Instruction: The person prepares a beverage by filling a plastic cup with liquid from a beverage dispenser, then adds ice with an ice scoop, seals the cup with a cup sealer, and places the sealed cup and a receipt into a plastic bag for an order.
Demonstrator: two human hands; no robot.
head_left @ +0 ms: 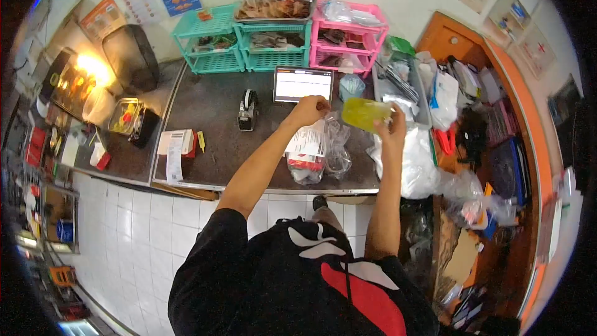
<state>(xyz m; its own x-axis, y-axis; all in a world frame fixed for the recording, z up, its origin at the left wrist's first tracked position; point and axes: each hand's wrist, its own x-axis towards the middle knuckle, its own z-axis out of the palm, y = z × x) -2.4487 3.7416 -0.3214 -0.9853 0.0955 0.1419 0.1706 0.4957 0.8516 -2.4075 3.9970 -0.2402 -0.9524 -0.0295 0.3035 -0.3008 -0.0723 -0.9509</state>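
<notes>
My right hand (pixel 393 126) grips the end of a see-through yellow-green packet (pixel 364 113), slightly blurred, held above the counter. My left hand (pixel 311 111) is closed with fingers pinched together, in front of a tablet (pixel 303 85); whatever is between the fingertips, if anything, is too small to name. Below it lies a white printed receipt (pixel 309 140), over a clear plastic bag (pixel 306 173) with red and white contents. Crumpled clear plastic (pixel 337 149) lies beside that bag, under the yellow-green packet.
A tape dispenser (pixel 247 112) stands left on the dark counter (pixel 205 102). Green racks (pixel 211 40) and a pink rack (pixel 348 37) line the back, with a metal tray of food (pixel 277 7) on top. White plastic bags (pixel 413 162) heap at the right.
</notes>
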